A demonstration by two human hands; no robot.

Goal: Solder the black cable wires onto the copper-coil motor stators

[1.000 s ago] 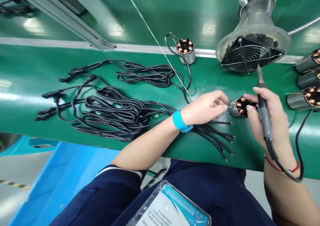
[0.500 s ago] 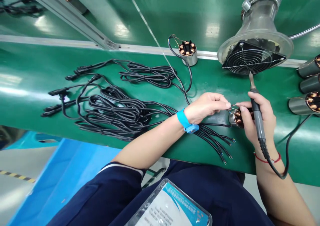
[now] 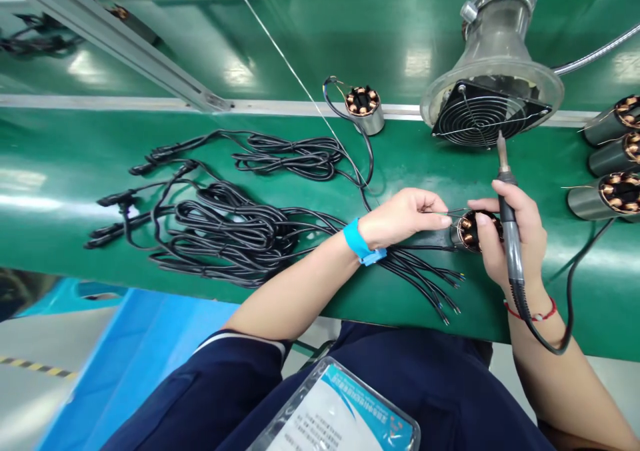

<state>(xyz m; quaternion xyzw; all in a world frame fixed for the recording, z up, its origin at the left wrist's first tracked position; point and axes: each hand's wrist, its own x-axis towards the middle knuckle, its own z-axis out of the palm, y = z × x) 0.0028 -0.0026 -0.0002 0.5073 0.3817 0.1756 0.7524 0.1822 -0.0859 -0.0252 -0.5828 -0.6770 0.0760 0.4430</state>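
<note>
My left hand (image 3: 405, 216), with a blue wrist strap, pinches thin wire ends at the rim of a small motor stator (image 3: 466, 230) with copper coils that lies on the green belt (image 3: 75, 191). My right hand (image 3: 510, 238) steadies that stator with thumb and fingers and also grips a soldering iron (image 3: 507, 218), its tip pointing up and away from the stator. Loose black cable ends (image 3: 430, 284) fan out below my left hand.
A large bundle of black cables (image 3: 225, 224) lies left of my hands. A second stator (image 3: 364, 108) stands at the belt's far rail. A fume extractor hood with fan grille (image 3: 487, 108) hangs above right. Several more stators (image 3: 607, 194) lie at the right edge.
My right hand has drawn in closer to the stator and the soldering iron stands more upright. My left hand keeps pinching the wires at the stator rim; the view shifted slightly.
</note>
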